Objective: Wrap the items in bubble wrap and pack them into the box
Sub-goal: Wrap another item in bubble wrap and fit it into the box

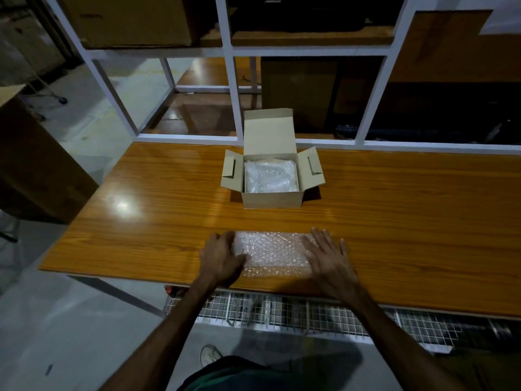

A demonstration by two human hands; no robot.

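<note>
A bundle of bubble wrap (272,253) lies on the counter (394,221) near its front edge, at 6 o'clock from the box (273,198). The two are well apart, with bare wood between them. What the bundle holds is hidden under the plastic.

The left hand (222,259) cups the bundle's left end, fingers curled over its far corner and thumb laid across the top, probably to pin the fold so it does not spring open. The right hand (328,256) rests spread and flat on the right end, fingers straight and pointing toward 12 o'clock. That looks like pressing the loose wrap down against the item. Held from both ends like this, the bundle also seems ready to be lifted.

The box stands open at 12 o'clock. Its rear lid is upright and its side flaps are splayed to 9 and 3 o'clock, which leaves the mouth clear for loading. Inside lies a wrapped parcel (270,177) that fills most of the visible floor, so the next bundle would likely go on top.
</note>
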